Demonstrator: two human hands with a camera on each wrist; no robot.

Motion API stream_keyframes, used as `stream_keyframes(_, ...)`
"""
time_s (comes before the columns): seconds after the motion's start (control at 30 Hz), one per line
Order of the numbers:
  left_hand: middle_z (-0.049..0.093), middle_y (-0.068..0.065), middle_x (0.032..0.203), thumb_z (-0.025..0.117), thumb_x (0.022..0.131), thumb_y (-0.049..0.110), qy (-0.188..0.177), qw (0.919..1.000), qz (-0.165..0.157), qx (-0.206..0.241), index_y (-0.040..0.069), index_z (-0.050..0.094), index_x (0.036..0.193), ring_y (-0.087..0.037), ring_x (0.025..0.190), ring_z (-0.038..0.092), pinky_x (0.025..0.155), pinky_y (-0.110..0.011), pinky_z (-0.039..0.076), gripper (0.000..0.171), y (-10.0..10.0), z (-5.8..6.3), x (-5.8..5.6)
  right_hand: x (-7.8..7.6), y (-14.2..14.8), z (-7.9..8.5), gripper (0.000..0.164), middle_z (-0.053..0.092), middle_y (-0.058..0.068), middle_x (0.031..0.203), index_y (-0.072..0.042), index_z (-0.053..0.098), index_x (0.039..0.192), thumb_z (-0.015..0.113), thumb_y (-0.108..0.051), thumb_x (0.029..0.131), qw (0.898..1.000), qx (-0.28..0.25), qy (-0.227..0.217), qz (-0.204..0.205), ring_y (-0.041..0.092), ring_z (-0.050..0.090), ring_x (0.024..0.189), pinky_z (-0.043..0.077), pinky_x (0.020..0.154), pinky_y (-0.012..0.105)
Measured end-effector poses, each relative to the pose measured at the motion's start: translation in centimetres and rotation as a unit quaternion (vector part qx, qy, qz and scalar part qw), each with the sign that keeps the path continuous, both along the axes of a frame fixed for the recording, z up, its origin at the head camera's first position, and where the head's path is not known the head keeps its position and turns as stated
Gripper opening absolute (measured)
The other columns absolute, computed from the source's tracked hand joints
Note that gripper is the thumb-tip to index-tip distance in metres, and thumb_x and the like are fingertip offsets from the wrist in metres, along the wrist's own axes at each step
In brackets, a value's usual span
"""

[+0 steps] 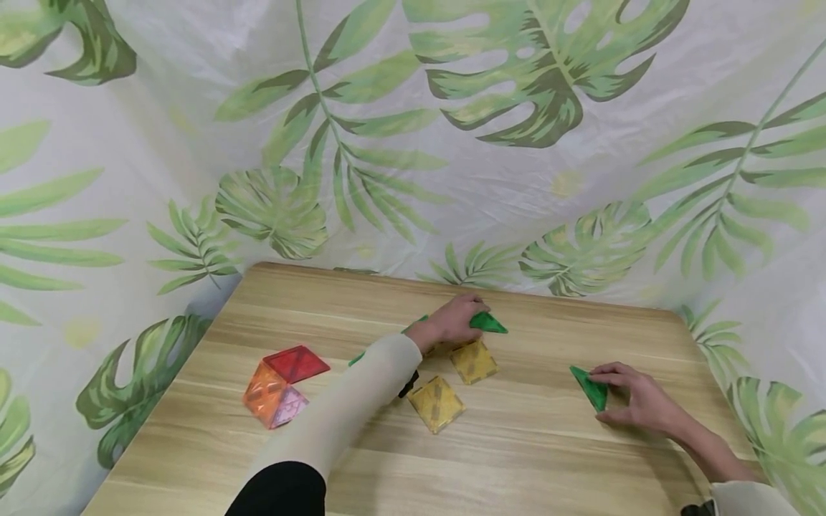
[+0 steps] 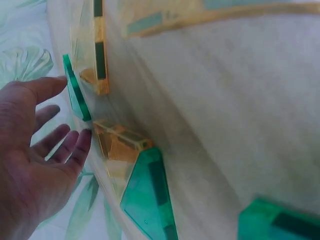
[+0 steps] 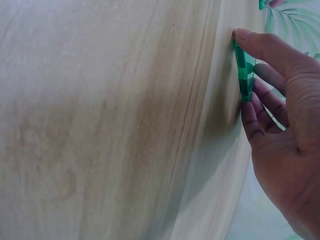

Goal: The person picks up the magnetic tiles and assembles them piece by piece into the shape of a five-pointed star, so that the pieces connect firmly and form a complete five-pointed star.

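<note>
My left hand reaches to the far middle of the wooden table and holds a green triangular magnetic tile at its edge. In the left wrist view the thumb meets this tile, with the fingertips near its lower corner. On the right, my right hand pinches another green triangular tile between thumb and fingers. The right wrist view has that tile edge-on, just above the table. Yellow square tiles lie beside the left hand, one nearer yellow square apart from it.
Left of the left forearm, a red piece, an orange piece and a pink triangle lie together. Further green tiles are partly hidden by the left arm in the head view. Leaf-patterned cloth hangs behind the table.
</note>
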State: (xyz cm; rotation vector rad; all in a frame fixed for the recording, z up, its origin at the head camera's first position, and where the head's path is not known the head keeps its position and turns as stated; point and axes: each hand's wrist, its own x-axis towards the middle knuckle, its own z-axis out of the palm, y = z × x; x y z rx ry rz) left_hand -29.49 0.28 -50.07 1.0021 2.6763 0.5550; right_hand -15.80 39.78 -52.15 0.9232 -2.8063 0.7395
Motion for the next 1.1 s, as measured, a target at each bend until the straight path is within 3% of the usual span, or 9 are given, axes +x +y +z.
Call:
stream_keyframes(0.17, 0.043, -0.013, 0.165, 0.068, 0.103, 0.018, -0.011, 0.9993, -0.034, -0.008, 0.010, 0.054, 0.155, -0.034, 0.154, 0.036, 0.125, -0.044, 0.032, 0.054, -0.3, 0.0, -0.9, -0.2, -0.2, 0.2, 0.064, 0.070, 0.006, 0.120, -0.004, 0.079, 0.119, 0.103, -0.026, 0.065, 1.000, 0.004, -0.005, -0.004, 0.020, 0.066, 0.106, 0.054, 0.085, 0.022)
stream_keyframes(0.33, 0.060, -0.010, 0.150, 0.069, 0.101, 0.010, 0.026, 0.9961, -0.084, -0.002, 0.007, 0.064, 0.145, -0.026, 0.135, 0.056, 0.115, -0.039, 0.042, 0.044, -0.4, -0.5, -1.9, -0.3, -0.4, 0.4, 0.064, 0.070, 0.004, 0.119, -0.005, 0.079, 0.119, 0.104, -0.027, 0.064, 1.000, 0.006, -0.004, -0.010, 0.020, 0.067, 0.105, 0.055, 0.084, 0.024)
stream_keyframes(0.43, 0.067, -0.008, 0.139, 0.071, 0.100, 0.007, 0.027, 0.9953, -0.093, 0.010, 0.005, 0.068, 0.138, -0.023, 0.123, 0.062, 0.107, -0.035, 0.047, 0.039, -0.5, -0.5, -2.2, -0.3, -0.6, 0.5, 0.063, 0.071, 0.004, 0.118, -0.005, 0.080, 0.118, 0.103, -0.029, 0.065, 1.000, 0.004, -0.004, -0.012, 0.021, 0.068, 0.105, 0.055, 0.083, 0.023)
stream_keyframes(0.77, 0.063, -0.009, 0.147, 0.073, 0.100, 0.011, -0.004, 0.9994, -0.034, -0.006, 0.008, 0.068, 0.140, -0.025, 0.135, 0.057, 0.115, -0.036, 0.045, 0.041, -0.6, 0.0, -2.0, -1.2, -1.9, 0.5, 0.059, 0.071, 0.002, 0.119, -0.005, 0.080, 0.118, 0.102, -0.026, 0.067, 1.000, 0.004, 0.005, -0.002, 0.018, 0.068, 0.104, 0.057, 0.083, 0.026)
stream_keyframes(0.93, 0.061, -0.011, 0.149, 0.073, 0.099, 0.014, 0.005, 1.0000, -0.004, -0.005, 0.008, 0.068, 0.140, -0.027, 0.138, 0.056, 0.115, -0.037, 0.046, 0.042, -0.9, 0.0, -2.0, -2.2, -3.0, 1.1, 0.058, 0.071, 0.005, 0.120, -0.005, 0.079, 0.119, 0.101, -0.023, 0.068, 1.000, -0.004, 0.011, 0.009, 0.025, 0.069, 0.104, 0.056, 0.086, 0.028)
stream_keyframes(1.1, 0.064, -0.011, 0.144, 0.075, 0.097, 0.016, 0.019, 0.9995, 0.025, 0.001, 0.007, 0.069, 0.138, -0.027, 0.128, 0.061, 0.108, -0.037, 0.050, 0.043, -1.3, -0.1, -1.9, -3.3, -4.7, 1.8, 0.055, 0.070, 0.008, 0.121, -0.001, 0.078, 0.121, 0.098, -0.019, 0.073, 1.000, -0.001, 0.002, 0.012, 0.031, 0.070, 0.107, 0.059, 0.087, 0.045)
